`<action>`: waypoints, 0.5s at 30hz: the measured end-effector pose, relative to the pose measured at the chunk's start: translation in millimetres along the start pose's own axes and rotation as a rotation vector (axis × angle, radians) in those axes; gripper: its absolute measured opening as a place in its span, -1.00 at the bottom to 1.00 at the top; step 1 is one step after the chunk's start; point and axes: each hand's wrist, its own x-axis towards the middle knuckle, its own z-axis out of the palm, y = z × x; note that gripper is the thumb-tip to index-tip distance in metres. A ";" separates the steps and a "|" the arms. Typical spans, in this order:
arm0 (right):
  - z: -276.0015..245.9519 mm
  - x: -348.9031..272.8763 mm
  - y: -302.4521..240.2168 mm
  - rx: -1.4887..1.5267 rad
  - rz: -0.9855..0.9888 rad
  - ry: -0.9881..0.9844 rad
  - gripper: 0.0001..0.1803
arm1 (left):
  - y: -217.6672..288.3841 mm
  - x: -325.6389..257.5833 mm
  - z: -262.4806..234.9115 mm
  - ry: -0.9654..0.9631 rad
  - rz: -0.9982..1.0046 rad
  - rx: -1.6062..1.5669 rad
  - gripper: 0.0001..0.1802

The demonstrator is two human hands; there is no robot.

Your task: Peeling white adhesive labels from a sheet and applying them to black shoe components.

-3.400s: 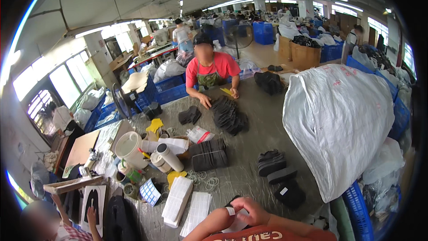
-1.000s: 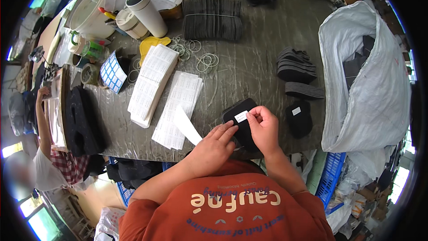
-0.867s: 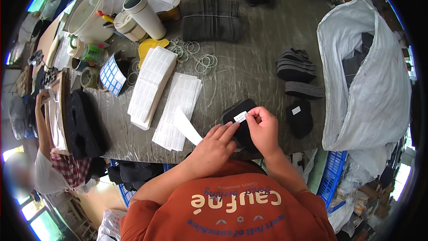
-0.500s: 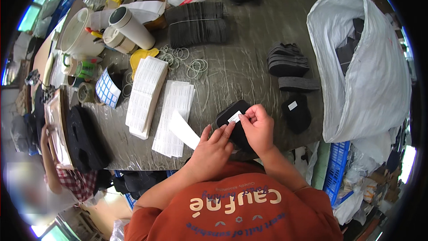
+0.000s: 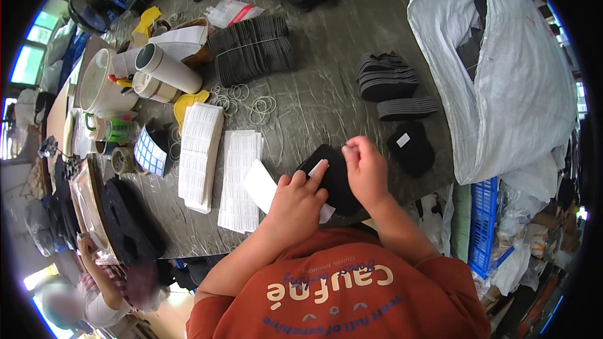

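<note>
"How was the grip?"

"The right hand (image 5: 369, 172) had been moved off the label (image 5: 313, 169); whether anything was pinched could not be told."

"And the label?"

"On the dark pad (image 5: 339, 182) it was pressed by the left hand (image 5: 296, 202), so apparently it was already attached. Whether the paper strip (image 5: 259, 183) was gripped underneath could not be seen."

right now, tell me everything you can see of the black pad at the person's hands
The black pad looks matte and soft, perhaps foam, with a rounded far end. It lies by the near edge of the dark table. The left hand partly hides it, its fingers at a small white label on it. The right hand is at its right edge; contact there is unclear.
</note>
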 end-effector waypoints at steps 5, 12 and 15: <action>12.6 -9.3 -9.0 -0.081 -0.166 0.031 -0.74 | -1.9 -12.1 5.3 -0.041 0.068 -0.060 -0.87; 11.7 -13.5 0.6 0.125 -0.232 0.116 -0.79 | -1.1 -32.8 12.6 0.133 -0.013 -0.344 -0.93; 13.8 -18.6 2.9 0.288 -0.154 0.244 -0.83 | -5.0 -35.6 11.5 0.088 -0.012 -0.343 -0.89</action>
